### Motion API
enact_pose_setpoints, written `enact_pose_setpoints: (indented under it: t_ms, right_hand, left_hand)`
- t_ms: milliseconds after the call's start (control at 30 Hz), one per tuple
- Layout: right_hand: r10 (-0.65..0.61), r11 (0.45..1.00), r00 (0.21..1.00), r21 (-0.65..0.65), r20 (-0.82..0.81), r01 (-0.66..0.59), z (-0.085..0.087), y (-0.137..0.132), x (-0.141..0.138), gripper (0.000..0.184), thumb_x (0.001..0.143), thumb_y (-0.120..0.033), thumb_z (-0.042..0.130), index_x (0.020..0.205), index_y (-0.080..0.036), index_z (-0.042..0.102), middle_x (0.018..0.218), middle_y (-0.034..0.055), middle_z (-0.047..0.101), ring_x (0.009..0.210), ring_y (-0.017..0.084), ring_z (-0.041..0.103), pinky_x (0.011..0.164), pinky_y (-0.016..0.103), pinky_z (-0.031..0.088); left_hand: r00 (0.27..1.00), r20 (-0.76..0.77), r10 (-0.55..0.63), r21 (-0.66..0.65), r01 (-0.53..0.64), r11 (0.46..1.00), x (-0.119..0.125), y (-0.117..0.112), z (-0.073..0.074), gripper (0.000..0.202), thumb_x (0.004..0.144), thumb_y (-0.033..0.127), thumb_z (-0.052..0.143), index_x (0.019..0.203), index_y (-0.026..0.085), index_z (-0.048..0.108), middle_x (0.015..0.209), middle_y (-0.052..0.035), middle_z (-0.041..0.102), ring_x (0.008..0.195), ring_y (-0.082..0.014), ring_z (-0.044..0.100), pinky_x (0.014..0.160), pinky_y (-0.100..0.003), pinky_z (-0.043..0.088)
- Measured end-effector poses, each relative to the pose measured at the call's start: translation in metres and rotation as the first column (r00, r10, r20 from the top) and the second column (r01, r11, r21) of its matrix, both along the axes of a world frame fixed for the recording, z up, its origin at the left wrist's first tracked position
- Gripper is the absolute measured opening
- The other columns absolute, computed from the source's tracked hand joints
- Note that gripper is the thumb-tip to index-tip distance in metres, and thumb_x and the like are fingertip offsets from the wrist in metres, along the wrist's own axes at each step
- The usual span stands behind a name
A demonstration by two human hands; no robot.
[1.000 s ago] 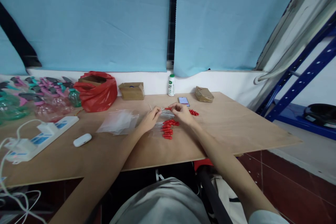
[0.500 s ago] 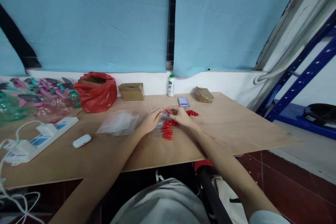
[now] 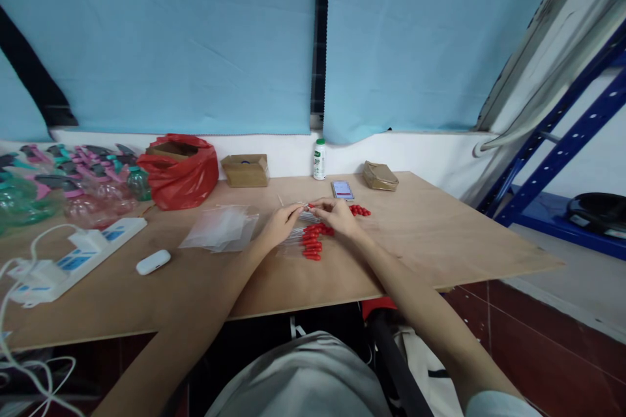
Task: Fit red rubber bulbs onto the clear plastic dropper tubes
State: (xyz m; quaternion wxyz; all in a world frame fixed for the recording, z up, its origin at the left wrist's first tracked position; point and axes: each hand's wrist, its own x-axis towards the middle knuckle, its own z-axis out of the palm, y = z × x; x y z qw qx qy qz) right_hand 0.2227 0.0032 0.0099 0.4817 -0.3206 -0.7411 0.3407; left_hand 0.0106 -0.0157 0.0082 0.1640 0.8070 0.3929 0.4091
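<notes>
My left hand point(image 3: 282, 223) pinches the end of a thin, pale tube between thumb and fingertips. Meeting it from the other side, my right hand point(image 3: 338, 214) grips a small red bulb point(image 3: 312, 206), partly hidden by the fingers. Below both hands lies a row of droppers point(image 3: 311, 245), red bulbs toward the right and thin clear stems toward the left. Several loose red bulbs point(image 3: 360, 210) are grouped just beyond my right hand. Clear plastic bags point(image 3: 220, 229) lie flat to the left of my left hand.
A white earbud case point(image 3: 153, 262) and a power strip point(image 3: 78, 264) with cables are at left. Along the back stand spray bottles point(image 3: 98, 192), a red bag point(image 3: 183, 176), an open carton point(image 3: 245, 171), a white bottle point(image 3: 319, 160), a phone point(image 3: 343, 190) and a brown package point(image 3: 380, 176).
The right fingers have closed further over the red bulb, so less of it shows, and it sits slightly closer to the left fingertips. Everything else stays put.
</notes>
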Motion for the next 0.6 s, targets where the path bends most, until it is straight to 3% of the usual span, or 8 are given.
enact_pose_setpoints:
  t_ms: [367,600]
  right_hand:
    - [-0.063,0.996,0.991,0.076,0.115,0.055,-0.0058,0.0016,0.0015,0.025,0.087,-0.038,0.069,0.096,-0.016,0.079,0.086,0.0058,0.076,0.071,0.017,0.064,0.068,0.028,0.048]
    - [-0.073,0.993,0.987,0.103,0.143,0.059,-0.0034,-0.0016,0.0011,0.023,0.088,-0.036,0.068,0.095,-0.017,0.079,0.091,0.0067,0.077,0.075,0.018,0.066,0.071,0.028,0.051]
  left_hand:
    - [0.992,-0.128,0.009,0.028,-0.006,1.0,-0.0082,0.0085,-0.0088,0.039,0.101,0.041,0.045,0.125,0.025,0.072,0.129,-0.0051,0.071,0.119,-0.0253,0.066,0.106,-0.04,0.049]
    - [0.985,-0.158,0.061,0.051,-0.054,0.997,-0.0045,0.0036,-0.0037,0.037,0.101,0.038,0.046,0.125,0.027,0.073,0.128,-0.0044,0.071,0.118,-0.0261,0.066,0.103,-0.04,0.049]
